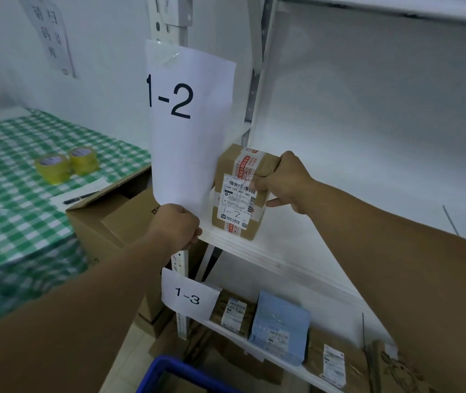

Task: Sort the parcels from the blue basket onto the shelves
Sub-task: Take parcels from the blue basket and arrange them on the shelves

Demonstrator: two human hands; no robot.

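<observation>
Two rolls of yellow tape sat on the green checked desk, far left of the paper sheet marked 1-2. An open cardboard carton stood lower left of that sheet, against the desk. At the sheet's bottom edge, the left hand had its fingers curled and pinched the paper's lower corner. Just right of the sheet, a brown parcel with a printed label and a handwritten 1-2 stood upright on the white shelf, near its front edge. The right hand gripped the parcel's right side, fingers over the top and thumb across the label. Below the sheet, the rim of the blue basket showed at the bottom edge.
</observation>
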